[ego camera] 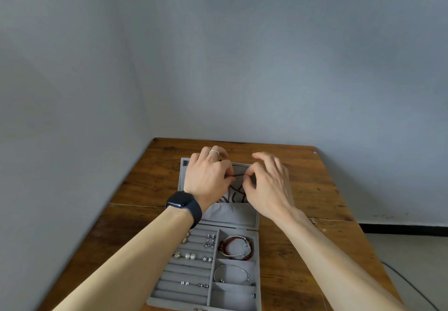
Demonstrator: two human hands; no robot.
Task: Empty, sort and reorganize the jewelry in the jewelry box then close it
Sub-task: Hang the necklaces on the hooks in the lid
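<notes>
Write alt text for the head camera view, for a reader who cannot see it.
The left hand and right hand pinch a dark beaded strand between them over the open lid of a grey jewelry box on a wooden table. The tray nearer the camera holds earrings on the left and bracelets in compartments on the right.

Grey jewelry box (230, 215) lying open, dark beaded necklace (238, 176) stretched above it

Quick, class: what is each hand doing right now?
Left hand: pinches the dark beaded strand.
Right hand: pinches the same strand.
</notes>
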